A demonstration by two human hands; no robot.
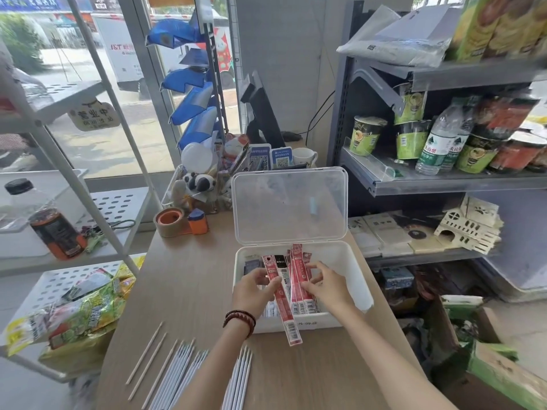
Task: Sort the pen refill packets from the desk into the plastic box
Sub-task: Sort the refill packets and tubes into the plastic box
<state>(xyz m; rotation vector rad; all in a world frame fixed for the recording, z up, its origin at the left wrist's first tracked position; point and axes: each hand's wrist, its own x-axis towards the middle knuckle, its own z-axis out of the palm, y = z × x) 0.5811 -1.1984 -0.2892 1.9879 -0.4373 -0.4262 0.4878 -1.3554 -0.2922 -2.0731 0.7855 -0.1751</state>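
Note:
A clear plastic box (352, 270) stands on the wooden desk (183, 291) with its lid (290, 205) raised upright at the back. Several red pen refill packets (300, 279) and a black one (281, 269) lie inside it. My left hand (254, 291) pinches a long red packet (285, 315) that slants out over the box's front wall. My right hand (325, 285) holds the upright red packets inside the box with curled fingers.
Loose white refills (183, 371) and thin sticks (145, 359) lie on the desk's near side. A tape roll (170, 221) and an organiser of trinkets (198, 187) stand behind the box. A goods shelf (444, 182) rises to the right, a white rack (88, 202) to the left.

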